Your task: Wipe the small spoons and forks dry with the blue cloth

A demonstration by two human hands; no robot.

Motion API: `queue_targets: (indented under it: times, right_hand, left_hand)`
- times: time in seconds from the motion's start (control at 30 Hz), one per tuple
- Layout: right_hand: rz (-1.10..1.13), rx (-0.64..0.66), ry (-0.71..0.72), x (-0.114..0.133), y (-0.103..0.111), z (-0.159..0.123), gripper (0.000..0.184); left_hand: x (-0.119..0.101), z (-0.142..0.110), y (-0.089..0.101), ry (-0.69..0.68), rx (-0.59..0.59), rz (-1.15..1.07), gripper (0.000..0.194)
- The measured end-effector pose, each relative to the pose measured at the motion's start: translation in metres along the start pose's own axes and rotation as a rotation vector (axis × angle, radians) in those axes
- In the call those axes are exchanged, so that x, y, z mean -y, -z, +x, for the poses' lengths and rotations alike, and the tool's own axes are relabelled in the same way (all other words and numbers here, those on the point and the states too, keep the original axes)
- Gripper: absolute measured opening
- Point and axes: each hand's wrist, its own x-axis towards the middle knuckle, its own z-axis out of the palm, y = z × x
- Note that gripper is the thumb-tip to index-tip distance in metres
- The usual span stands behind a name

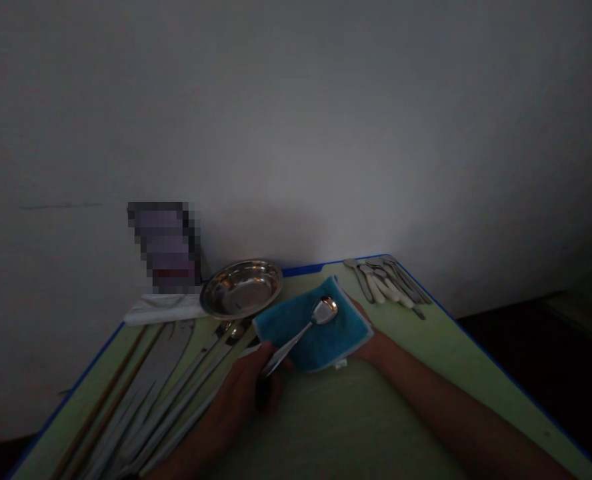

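My left hand is closed around the handle of a metal spoon, whose bowl rests on a blue cloth. My right hand lies under the blue cloth and holds it up; only its edge and wrist show, the fingers are hidden by the cloth. Both hands are over a green table with a blue rim.
A shiny metal bowl stands behind the cloth near the wall. Several long utensils lie in a row at the left. Several small spoons and knives lie at the back right corner. A folded white cloth lies beside the bowl.
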Motion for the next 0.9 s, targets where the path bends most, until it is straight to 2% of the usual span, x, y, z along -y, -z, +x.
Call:
queue_targets:
  times: [0.13, 0.2, 0.37, 0.47, 0.67, 0.9]
  right_hand:
    - [0.204, -0.003, 0.0, -0.001, 0.004, 0.002, 0.051]
    - [0.236, -0.011, 0.022, -0.002, 0.006, 0.003, 0.045]
    - [0.22, -0.012, -0.005, -0.002, 0.002, 0.001, 0.049]
    - [0.186, -0.065, 0.04, -0.001, -0.002, -0.001, 0.043]
    - [0.096, -0.118, 0.016, 0.0, -0.006, -0.002, 0.05]
    - [0.146, -0.019, 0.014, 0.001, -0.007, -0.003, 0.053]
  left_hand:
    - [-0.008, -0.003, -0.002, -0.065, -0.001, 0.051, 0.035]
    - [-0.01, -0.005, -0.002, -0.075, -0.018, 0.063, 0.029]
    - [-0.005, -0.004, -0.001, -0.08, -0.067, 0.085, 0.027]
    - [-0.002, -0.004, -0.001, -0.092, -0.078, 0.104, 0.027]
    - [-0.003, -0.004, -0.002, -0.057, 0.017, 0.058, 0.032]
    - [-0.008, -0.004, 0.001, -0.197, -0.08, 0.36, 0.023]
